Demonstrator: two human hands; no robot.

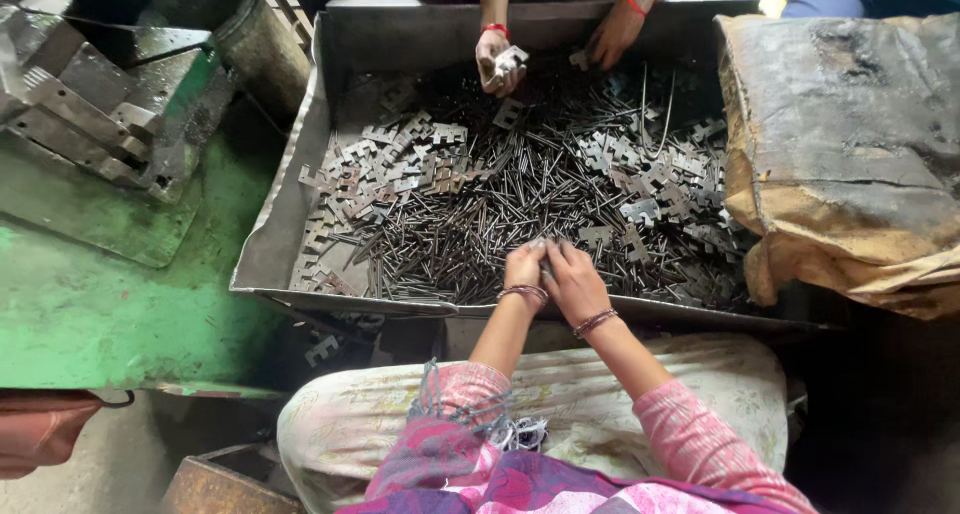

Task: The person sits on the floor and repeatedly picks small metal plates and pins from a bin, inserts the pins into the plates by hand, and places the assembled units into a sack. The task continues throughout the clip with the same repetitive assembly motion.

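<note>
A big metal tray [290, 214] holds a heap of thin dark metal pins [480, 224] mixed with notched flat metal plates [400, 159]. My left hand [523, 266] and my right hand [573, 277] meet at the tray's near edge, fingers pinched together on a small bundle of pins [545, 254]. Both wrists wear thread bangles. Across the tray, another person's hand [495, 59] holds a stack of plates, and their other hand [615, 34] rests on the pile.
A green machine table [90, 304] with a steel die block [95, 94] stands left. A worn sack [850, 144] covers something on the right. A rusty box [215, 484] sits by my knee. A loose plate [322, 350] lies under the tray.
</note>
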